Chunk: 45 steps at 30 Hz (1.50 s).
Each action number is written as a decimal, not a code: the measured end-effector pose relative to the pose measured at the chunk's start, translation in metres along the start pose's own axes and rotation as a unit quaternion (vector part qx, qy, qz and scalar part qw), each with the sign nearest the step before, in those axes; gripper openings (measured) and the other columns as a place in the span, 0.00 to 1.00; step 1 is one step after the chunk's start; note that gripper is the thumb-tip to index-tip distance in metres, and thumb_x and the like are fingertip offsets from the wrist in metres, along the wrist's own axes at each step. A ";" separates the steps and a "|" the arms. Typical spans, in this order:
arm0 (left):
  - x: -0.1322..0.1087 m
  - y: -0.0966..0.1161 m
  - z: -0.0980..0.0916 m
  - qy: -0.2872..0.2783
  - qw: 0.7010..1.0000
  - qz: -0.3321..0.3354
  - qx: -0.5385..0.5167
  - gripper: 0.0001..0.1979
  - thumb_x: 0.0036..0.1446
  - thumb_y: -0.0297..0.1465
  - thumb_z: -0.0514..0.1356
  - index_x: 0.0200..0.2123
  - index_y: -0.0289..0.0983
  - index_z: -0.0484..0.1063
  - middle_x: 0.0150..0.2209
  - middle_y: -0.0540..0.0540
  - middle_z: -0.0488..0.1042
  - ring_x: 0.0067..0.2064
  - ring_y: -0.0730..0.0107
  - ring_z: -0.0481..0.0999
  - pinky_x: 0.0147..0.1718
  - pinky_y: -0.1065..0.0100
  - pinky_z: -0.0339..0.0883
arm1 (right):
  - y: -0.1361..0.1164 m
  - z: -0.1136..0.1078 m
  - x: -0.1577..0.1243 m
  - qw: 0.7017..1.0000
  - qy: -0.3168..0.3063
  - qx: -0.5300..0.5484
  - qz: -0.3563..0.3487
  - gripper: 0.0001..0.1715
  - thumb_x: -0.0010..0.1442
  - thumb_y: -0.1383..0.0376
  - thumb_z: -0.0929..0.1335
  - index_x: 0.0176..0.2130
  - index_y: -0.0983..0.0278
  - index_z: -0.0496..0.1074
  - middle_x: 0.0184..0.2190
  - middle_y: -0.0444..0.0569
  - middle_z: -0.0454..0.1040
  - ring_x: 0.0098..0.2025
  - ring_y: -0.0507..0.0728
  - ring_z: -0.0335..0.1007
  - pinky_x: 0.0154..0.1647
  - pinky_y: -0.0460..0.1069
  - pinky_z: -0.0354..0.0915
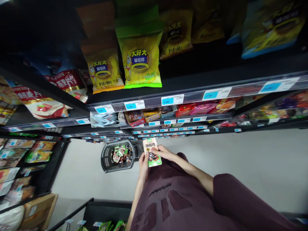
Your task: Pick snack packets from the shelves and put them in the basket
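Observation:
A flat snack packet (154, 160), cream at the top and green at the bottom with a food picture, is held upright before my body. My left hand (143, 163) grips its left edge, fingers closed. From the other side my right hand (165, 152) pinches it, with the thumb lying across the front. A black shopping basket (104, 157) stands on the floor to the left of my hands. Inside it lie several similar green and cream packets (120, 153).
A shelf ahead carries yellow bags of sunflower seeds (141, 61), above a price-label rail (154, 103). Lower shelves hold boxed snacks (136, 117). At the left stand another rack of packets (38, 150) and a cardboard box (37, 211). Pale floor (79, 173) surrounds the basket.

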<state>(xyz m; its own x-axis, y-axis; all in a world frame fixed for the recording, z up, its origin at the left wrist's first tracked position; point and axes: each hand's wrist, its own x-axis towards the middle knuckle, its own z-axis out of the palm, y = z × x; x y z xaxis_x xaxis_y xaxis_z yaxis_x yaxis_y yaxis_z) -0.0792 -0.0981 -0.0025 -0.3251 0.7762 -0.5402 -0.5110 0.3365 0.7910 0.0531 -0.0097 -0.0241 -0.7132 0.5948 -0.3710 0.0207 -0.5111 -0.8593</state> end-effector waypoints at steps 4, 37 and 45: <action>0.002 -0.002 0.000 0.012 1.000 -0.003 -0.001 0.21 0.47 0.44 0.69 0.38 0.35 0.75 0.33 0.46 0.79 0.32 0.67 0.77 0.34 0.69 0.68 | -0.003 -0.004 -0.002 0.999 -0.028 -0.016 -0.001 0.27 0.52 0.47 0.72 0.35 0.69 0.77 0.29 0.47 0.78 0.30 0.53 0.71 0.33 0.46 0.66; -0.002 -0.001 -0.006 -0.057 0.983 0.080 0.155 0.22 0.51 0.39 0.68 0.48 0.37 0.74 0.47 0.42 0.78 0.46 0.60 0.77 0.46 0.65 0.69 | -0.001 -0.005 0.000 0.999 0.040 -0.033 -0.001 0.32 0.54 0.43 0.68 0.33 0.71 0.77 0.26 0.48 0.76 0.28 0.53 0.68 0.30 0.47 0.63; -0.002 0.004 -0.003 -0.052 0.982 0.067 0.169 0.17 0.49 0.40 0.69 0.38 0.34 0.77 0.36 0.44 0.79 0.36 0.62 0.76 0.36 0.69 0.68 | -0.018 -0.014 -0.002 0.978 0.183 0.013 -0.097 0.23 0.49 0.52 0.74 0.41 0.65 0.76 0.35 0.47 0.78 0.33 0.54 0.71 0.34 0.47 0.67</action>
<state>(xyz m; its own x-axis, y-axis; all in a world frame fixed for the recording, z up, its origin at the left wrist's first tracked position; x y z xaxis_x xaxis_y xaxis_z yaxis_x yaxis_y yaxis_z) -0.0834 -0.1003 0.0015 -0.2801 0.8694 -0.4071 -0.1713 0.3720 0.9123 0.0636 0.0066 -0.0131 -0.4034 0.8618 -0.3074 -0.1106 -0.3794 -0.9186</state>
